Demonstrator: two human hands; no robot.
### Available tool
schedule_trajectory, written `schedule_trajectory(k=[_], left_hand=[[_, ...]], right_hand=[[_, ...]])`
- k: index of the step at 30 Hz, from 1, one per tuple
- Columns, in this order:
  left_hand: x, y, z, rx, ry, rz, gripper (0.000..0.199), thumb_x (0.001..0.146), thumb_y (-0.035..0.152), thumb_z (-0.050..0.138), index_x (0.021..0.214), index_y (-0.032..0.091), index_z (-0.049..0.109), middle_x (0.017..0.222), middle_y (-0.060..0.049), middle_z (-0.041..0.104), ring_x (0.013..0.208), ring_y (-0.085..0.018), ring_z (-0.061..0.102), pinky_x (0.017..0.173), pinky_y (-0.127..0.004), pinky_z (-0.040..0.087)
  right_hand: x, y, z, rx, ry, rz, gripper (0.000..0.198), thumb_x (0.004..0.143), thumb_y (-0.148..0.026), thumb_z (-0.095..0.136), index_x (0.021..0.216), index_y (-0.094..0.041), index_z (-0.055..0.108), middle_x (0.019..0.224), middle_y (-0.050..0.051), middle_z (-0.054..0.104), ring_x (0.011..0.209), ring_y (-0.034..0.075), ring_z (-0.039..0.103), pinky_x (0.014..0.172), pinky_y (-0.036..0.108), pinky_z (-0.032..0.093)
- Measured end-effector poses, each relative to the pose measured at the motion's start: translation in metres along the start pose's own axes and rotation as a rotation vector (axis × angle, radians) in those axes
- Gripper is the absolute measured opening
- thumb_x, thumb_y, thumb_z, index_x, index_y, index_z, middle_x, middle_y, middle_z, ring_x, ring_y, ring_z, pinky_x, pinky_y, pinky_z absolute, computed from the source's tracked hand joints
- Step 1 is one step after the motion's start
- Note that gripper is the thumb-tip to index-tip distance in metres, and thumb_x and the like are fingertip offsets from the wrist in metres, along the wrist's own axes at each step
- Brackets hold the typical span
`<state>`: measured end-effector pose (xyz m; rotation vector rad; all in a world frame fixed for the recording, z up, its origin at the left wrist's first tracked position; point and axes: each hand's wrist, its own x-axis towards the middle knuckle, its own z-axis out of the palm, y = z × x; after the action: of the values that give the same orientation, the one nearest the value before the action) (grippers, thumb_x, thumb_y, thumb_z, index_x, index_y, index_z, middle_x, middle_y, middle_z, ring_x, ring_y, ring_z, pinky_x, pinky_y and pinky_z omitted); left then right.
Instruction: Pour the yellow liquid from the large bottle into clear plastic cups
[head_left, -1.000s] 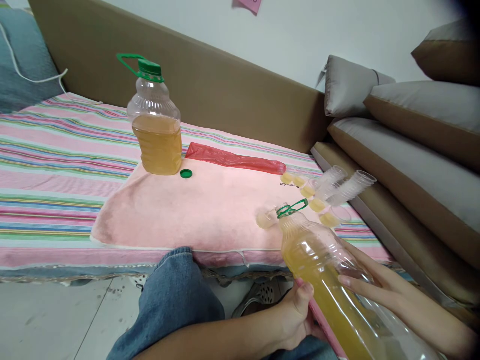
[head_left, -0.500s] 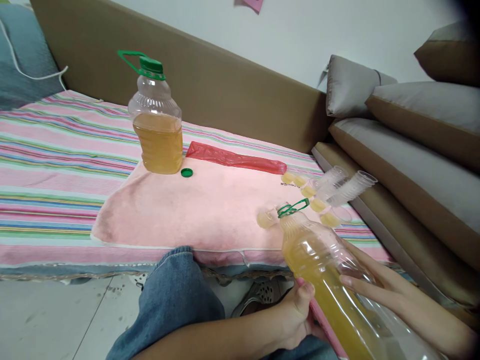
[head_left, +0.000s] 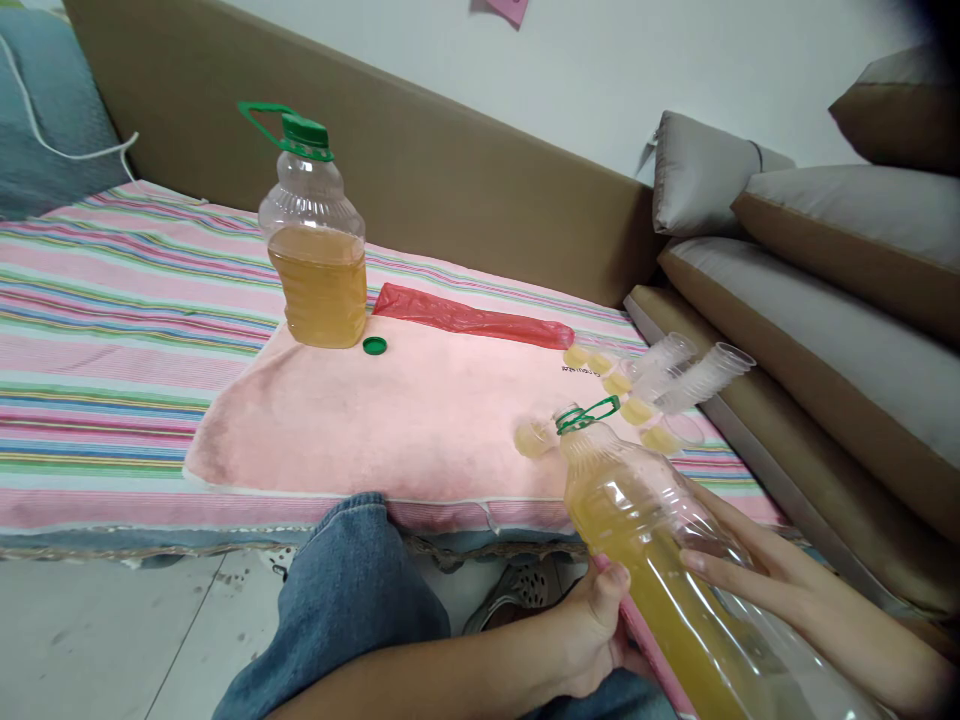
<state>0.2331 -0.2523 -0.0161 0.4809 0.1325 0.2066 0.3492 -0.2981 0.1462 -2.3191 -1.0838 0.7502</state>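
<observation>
My left hand [head_left: 596,625] grips the near side of a large clear plastic bottle [head_left: 652,560], its thumb by a pink strip along the bottle. My right hand [head_left: 750,580] holds the far side, fingers along the plastic. The bottle is tilted, its uncapped neck toward the bed, with yellowish liquid inside and a green ring handle [head_left: 600,408] round the neck. Right by the mouth, a small clear cup [head_left: 531,437] with yellowish liquid stands on the pink cloth [head_left: 390,420]; whether they touch I cannot tell. Several filled cups [head_left: 637,410] stand to the right.
A second bottle [head_left: 322,290] with a green cap stands at the back left, a loose green cap [head_left: 375,345] beside it. Behind lies a red plastic bag [head_left: 472,318]. Stacked clear cups [head_left: 709,375] lie near the cushions [head_left: 840,300] at right.
The view has shifted very slightly. Both hands and the tilted bottle keep the same position beside the small cup.
</observation>
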Motion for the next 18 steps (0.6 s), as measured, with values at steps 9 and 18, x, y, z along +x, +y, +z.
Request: schedule_trajectory(k=[9, 18], left_hand=[[-0.0009, 0.0015, 0.0026, -0.018, 0.01, -0.008, 0.105, 0.048, 0.09, 0.062, 0.127, 0.021, 0.055, 0.121, -0.017, 0.067, 0.104, -0.037, 0.066, 0.088, -0.059, 0.05], [-0.0018, 0.0033, 0.0034, -0.006, 0.007, -0.018, 0.107, 0.043, 0.092, 0.062, 0.124, 0.022, 0.055, 0.122, -0.016, 0.067, 0.108, -0.038, 0.064, 0.091, -0.061, 0.047]], right_hand=[[0.0006, 0.003, -0.0018, -0.013, -0.068, 0.047, 0.108, 0.066, -0.075, 0.064, 0.154, -0.023, 0.029, 0.16, 0.005, 0.028, 0.146, 0.033, 0.028, 0.118, 0.047, 0.023], [-0.0005, -0.0011, -0.001, -0.003, -0.049, 0.059, 0.108, 0.063, -0.075, 0.066, 0.153, -0.025, 0.034, 0.159, 0.004, 0.03, 0.144, 0.034, 0.031, 0.116, 0.046, 0.028]])
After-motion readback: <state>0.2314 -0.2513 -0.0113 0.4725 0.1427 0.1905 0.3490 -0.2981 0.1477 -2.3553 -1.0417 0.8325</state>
